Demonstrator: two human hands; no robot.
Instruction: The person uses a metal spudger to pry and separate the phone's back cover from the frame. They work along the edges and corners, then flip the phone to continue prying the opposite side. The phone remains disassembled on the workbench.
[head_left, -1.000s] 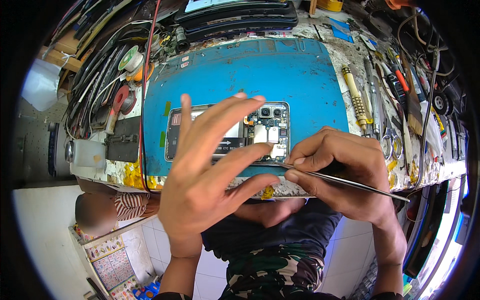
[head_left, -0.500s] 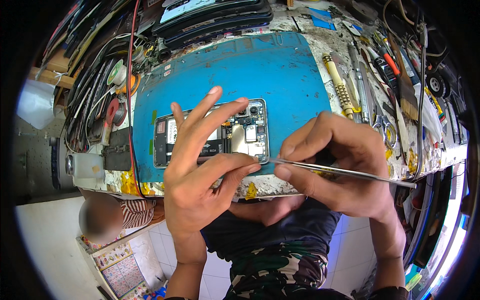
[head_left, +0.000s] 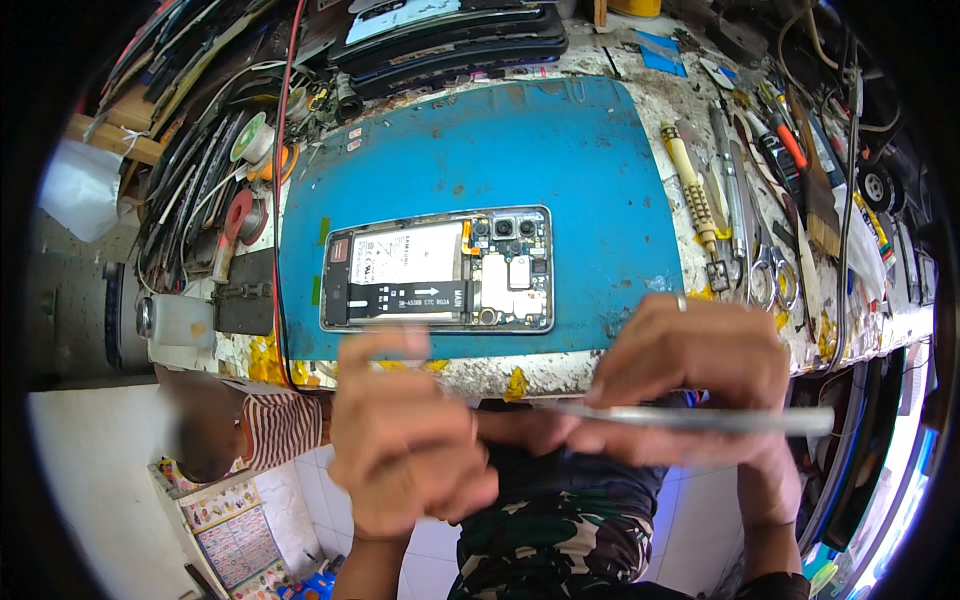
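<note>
An opened smartphone [head_left: 420, 250] lies face down on the blue work mat [head_left: 470, 140], with its white battery, black flex cable, camera modules and circuit board exposed. Below its left half, off the near edge of the bench, my left hand [head_left: 405, 430] is smeared by motion; its fingers look loosely bent, and I cannot make out anything in them. My right hand [head_left: 690, 375], to the right and nearer me than the phone, pinches slim metal tweezers [head_left: 740, 418]. The tweezers point left, apart from the phone, and their tips are blurred.
Brushes [head_left: 820, 215], scissors [head_left: 775, 280] and other hand tools crowd the right side. Solder spools [head_left: 245, 215], a clear bottle [head_left: 180, 322] and stacked phone parts line the left. Dark panels [head_left: 455, 55] are piled behind the mat. A person in a striped top [head_left: 275, 425] is at lower left.
Both hands have drawn back from the phone toward me, the right one carrying the tweezers. The left hand no longer covers the phone, so its battery and cable show fully.
</note>
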